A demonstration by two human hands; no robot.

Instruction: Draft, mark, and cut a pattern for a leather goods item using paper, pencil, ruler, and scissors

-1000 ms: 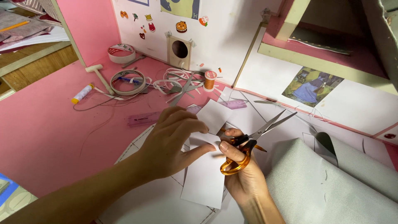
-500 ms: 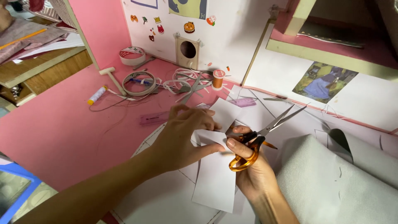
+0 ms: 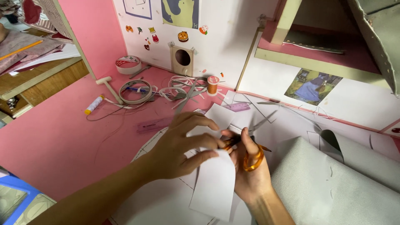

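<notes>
1. The scene is a pink work surface (image 3: 50, 141) in front of a white board wall with small stickers; white paper patterns lie spread across it.
2. Nearest, a long white paper strip (image 3: 212, 183) hangs toward the viewer, pinched at its upper end by the left hand (image 3: 179, 146), thumb under and fingers curled over.
3. Just right of that pinch, the right hand (image 3: 250, 175) has fingers through the orange-handled scissors (image 3: 252, 156). The blades point up and away, blurred, so how wide they gape cannot be told.
4. In my judgement the left fingertips sit close to the blades; a hurried snip could nick them, or the limp strip could twist and the cut wander.
5. Right of the hands lies grey woven fabric (image 3: 316, 187).
6. Beyond the grip, a translucent purple ruler (image 3: 154, 124) lies flat.
7. Farther off are a roll of tape (image 3: 135, 91), an orange thread spool (image 3: 213, 84) and a small glue stick (image 3: 94, 104).
8. No container shows; the wall's round hole (image 3: 182, 58) looks dark and holds nothing I can make out.
</notes>
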